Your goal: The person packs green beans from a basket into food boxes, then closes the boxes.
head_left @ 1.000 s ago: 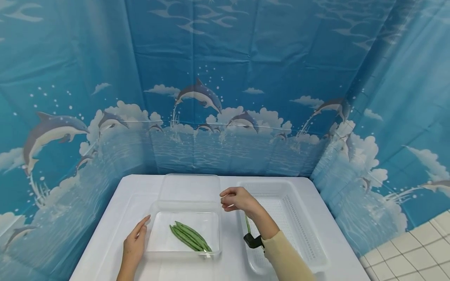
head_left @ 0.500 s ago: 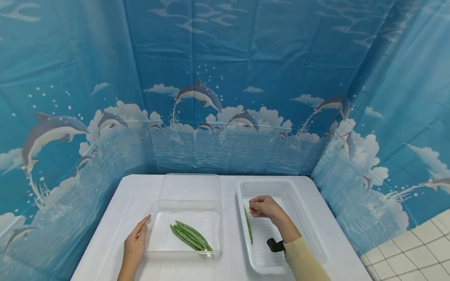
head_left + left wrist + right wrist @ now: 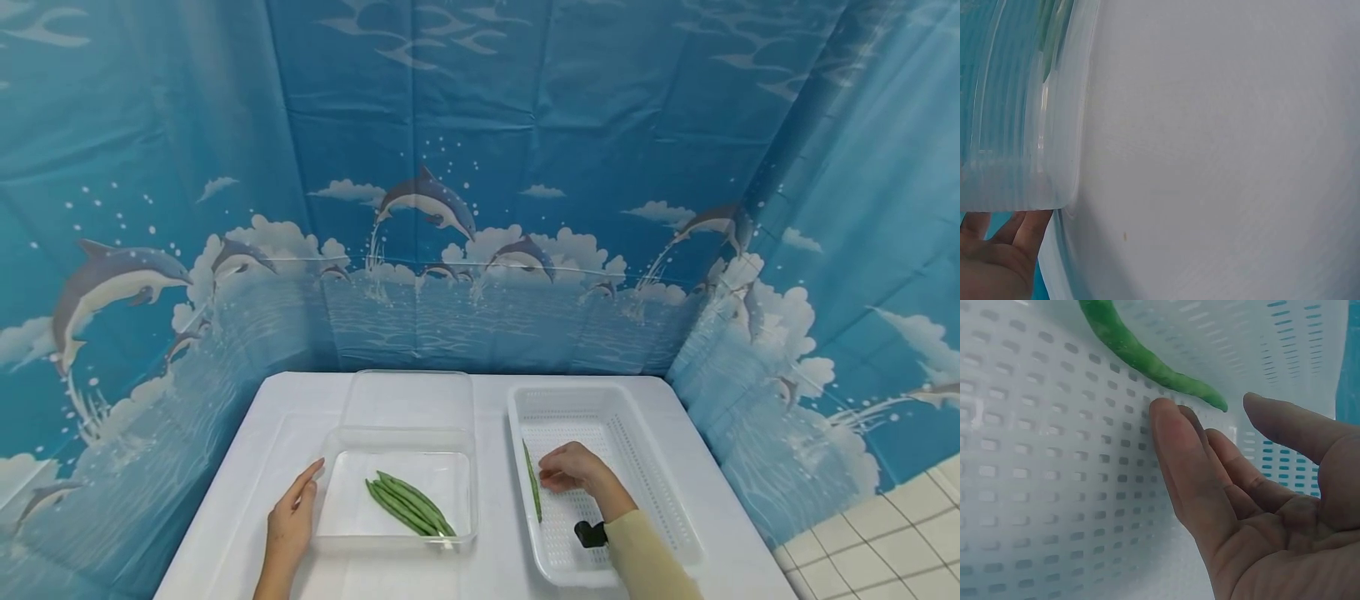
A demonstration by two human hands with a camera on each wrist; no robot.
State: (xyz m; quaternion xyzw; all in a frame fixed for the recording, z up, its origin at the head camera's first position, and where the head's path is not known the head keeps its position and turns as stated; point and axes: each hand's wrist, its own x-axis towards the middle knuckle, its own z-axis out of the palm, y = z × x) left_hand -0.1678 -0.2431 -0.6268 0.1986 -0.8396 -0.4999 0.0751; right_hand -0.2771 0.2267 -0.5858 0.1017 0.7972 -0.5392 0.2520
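Observation:
A single green bean (image 3: 532, 481) lies along the left side of the white perforated basket (image 3: 660, 492). My right hand (image 3: 577, 469) is inside that basket, just right of the bean. In the right wrist view, the thumb and fingers of the right hand (image 3: 1235, 487) are spread apart, close to the green bean (image 3: 1147, 359) with nothing held between them. Several green beans (image 3: 408, 504) lie bunched in the clear plastic container (image 3: 337, 512). My left hand (image 3: 291, 521) touches this container's left side with straight fingers; the left wrist view shows its fingertips at the container wall (image 3: 1022, 187).
Behind the container lies a clear lid (image 3: 408, 396). Both vessels stand side by side on a white-covered table (image 3: 495, 567). A blue dolphin-print curtain (image 3: 450, 325) encloses the table's back and sides. A black wrist camera (image 3: 590, 534) sits below my right wrist.
My right hand has moved right and down, from between the container and basket into the basket beside the bean. My left hand and the bunched beans have stayed in place.

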